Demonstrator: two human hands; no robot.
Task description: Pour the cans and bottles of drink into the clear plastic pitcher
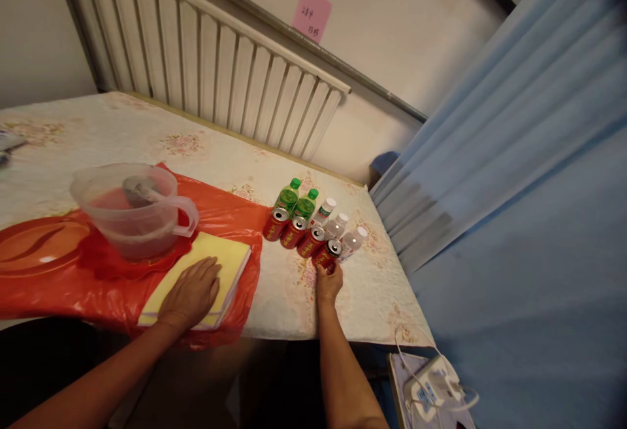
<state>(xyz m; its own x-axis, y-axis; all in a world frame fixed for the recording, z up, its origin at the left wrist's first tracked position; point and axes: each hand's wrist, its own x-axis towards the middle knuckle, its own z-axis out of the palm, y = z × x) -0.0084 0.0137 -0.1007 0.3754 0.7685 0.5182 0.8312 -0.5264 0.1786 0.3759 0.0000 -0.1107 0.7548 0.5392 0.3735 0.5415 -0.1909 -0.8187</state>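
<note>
My left hand (192,290) lies flat, fingers stretched, on a stack of yellow paper (228,253). At the near end of a row of red drink cans, my right hand (330,285) has its fingers around the lower part of the last can (325,255), which stands upright on the table. The other red cans (294,233) stand beside it with their openings showing on top. Behind them are two green bottles (306,204) with green caps and three white-capped bottles (337,225). My fingers partly hide the held can's lower side.
A large translucent pitcher (142,220) with a grey object inside stands on red plastic sheeting (215,197), beside an orange-red lid (36,246). The table (294,311) has a flowered cloth. Right are a blue curtain (490,220) and a power strip (434,386) with cables.
</note>
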